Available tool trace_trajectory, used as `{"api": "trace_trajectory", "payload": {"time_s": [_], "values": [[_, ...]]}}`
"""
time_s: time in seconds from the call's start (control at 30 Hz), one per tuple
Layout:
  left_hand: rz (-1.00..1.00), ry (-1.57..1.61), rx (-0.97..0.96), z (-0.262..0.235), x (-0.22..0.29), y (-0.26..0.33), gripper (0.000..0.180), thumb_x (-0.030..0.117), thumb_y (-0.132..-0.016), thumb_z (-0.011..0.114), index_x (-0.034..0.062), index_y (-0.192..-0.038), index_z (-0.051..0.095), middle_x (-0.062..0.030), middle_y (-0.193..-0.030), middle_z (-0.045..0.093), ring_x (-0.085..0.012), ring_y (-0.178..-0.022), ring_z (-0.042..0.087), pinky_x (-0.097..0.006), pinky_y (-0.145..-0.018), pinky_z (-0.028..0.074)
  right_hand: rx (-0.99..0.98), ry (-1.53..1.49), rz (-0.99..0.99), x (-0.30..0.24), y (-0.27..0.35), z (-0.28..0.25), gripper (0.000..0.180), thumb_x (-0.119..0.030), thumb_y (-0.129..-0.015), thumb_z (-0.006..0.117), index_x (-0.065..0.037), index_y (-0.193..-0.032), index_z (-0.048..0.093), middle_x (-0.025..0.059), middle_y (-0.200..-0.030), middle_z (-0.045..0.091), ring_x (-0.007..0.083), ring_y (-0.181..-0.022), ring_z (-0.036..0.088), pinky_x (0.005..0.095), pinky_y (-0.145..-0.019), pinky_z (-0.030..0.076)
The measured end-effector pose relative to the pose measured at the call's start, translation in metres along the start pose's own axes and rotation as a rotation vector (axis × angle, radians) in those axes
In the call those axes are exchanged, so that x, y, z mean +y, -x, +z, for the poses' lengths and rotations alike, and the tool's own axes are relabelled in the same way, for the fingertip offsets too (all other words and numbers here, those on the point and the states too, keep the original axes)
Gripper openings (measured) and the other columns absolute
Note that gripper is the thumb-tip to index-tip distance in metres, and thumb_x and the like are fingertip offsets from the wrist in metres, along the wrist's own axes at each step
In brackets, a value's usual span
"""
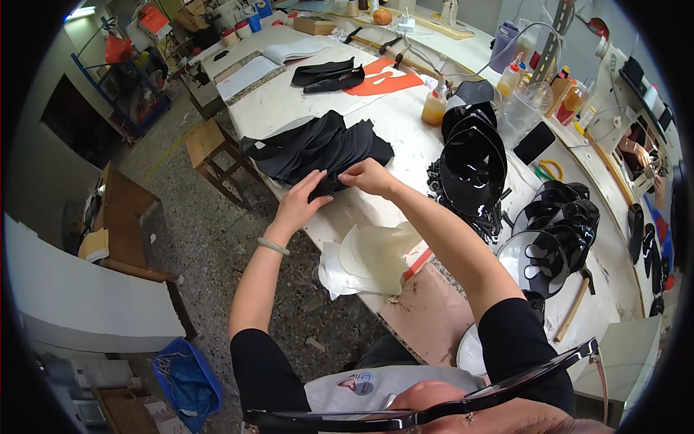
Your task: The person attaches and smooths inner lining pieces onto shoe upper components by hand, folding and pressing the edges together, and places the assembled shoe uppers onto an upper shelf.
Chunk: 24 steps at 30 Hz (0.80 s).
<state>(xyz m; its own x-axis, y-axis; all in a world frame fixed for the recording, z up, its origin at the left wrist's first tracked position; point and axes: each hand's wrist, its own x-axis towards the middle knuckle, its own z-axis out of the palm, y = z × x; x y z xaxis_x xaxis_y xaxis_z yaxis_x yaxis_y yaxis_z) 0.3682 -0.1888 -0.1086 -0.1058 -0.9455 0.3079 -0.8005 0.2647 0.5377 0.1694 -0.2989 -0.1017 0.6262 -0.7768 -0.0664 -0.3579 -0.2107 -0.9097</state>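
A fanned pile of thin black cut pieces (318, 148), like leather or fabric, lies at the table's left edge. My left hand (295, 206) is at its near edge, thumb and fingers around a small black piece (323, 189). Beside it, my right hand (370, 178) pinches the edge of a black piece between thumb and fingertips; the exact grip is partly hidden. Below the hands, cream-white cut sheets (369, 257) lie loosely on the table's edge.
Glossy black curved pieces (473, 163) stand stacked at right, with more black shapes (557, 224) beyond. Around them are a glue bottle (435, 101), a phone (535, 143) and a wooden-handled hammer (572, 309). A wooden stool (210, 145) stands left of the table; a blue basket (186, 383) is lower left.
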Motion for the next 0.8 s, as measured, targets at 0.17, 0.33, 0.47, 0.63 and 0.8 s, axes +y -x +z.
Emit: {"api": "trace_trajectory", "payload": {"time_s": [0.17,0.33,0.47,0.63,0.8], "values": [[0.030,-0.018,0.002,0.008,0.009,-0.001,0.058,0.028,-0.083,0.072,0.0125,-0.136,0.052,-0.0163,-0.139,0.051,-0.0348,-0.125,0.051,-0.042,-0.101,0.044,-0.091,-0.004,-0.011,0.019,-0.013,0.003,0.028,-0.021,-0.085,0.063,0.002,-0.099,0.072,0.0194,-0.089,0.071,0.0244,-0.082,0.069,0.0335,-0.076,0.053],[0.388,-0.282,0.129,0.012,0.021,-0.009,0.045,0.007,-0.082,0.067,0.0094,-0.126,0.058,-0.0168,-0.129,0.057,-0.0323,-0.119,0.056,-0.041,-0.096,0.049,0.014,0.266,-0.116,0.020,-0.016,0.015,0.030,-0.023,-0.082,0.057,0.003,-0.085,0.070,0.0262,-0.084,0.067,0.0367,-0.082,0.067,0.0404,-0.077,0.053],[0.440,-0.359,0.153,0.020,0.009,-0.010,0.033,0.003,-0.080,0.068,0.0069,-0.113,0.062,-0.0134,-0.123,0.059,-0.0308,-0.110,0.061,-0.039,-0.090,0.053,0.230,0.132,0.166,0.038,-0.020,-0.009,0.032,-0.026,-0.078,0.058,0.004,-0.074,0.068,0.0237,-0.076,0.067,0.0349,-0.073,0.067,0.0405,-0.071,0.053],[0.452,-0.335,0.143,0.026,0.011,-0.016,0.029,0.006,-0.081,0.065,0.0082,-0.110,0.062,-0.0138,-0.121,0.060,-0.0304,-0.110,0.061,-0.039,-0.087,0.053,0.352,-0.467,0.228,0.057,0.010,-0.102,0.024,-0.027,-0.080,0.060,-0.007,-0.067,0.064,0.0046,-0.067,0.062,0.0154,-0.066,0.060,0.0325,-0.058,0.042],[0.292,-0.192,0.096,0.014,0.045,-0.019,0.059,0.021,-0.076,0.077,0.0083,-0.129,0.054,-0.0158,-0.136,0.049,-0.0365,-0.132,0.040,-0.046,-0.106,0.038,0.418,-0.869,-0.064,-0.002,0.053,-0.138,0.019,-0.019,-0.093,0.055,-0.005,-0.087,0.066,0.0031,-0.083,0.066,0.0140,-0.078,0.061,0.0300,-0.071,0.046]]}}
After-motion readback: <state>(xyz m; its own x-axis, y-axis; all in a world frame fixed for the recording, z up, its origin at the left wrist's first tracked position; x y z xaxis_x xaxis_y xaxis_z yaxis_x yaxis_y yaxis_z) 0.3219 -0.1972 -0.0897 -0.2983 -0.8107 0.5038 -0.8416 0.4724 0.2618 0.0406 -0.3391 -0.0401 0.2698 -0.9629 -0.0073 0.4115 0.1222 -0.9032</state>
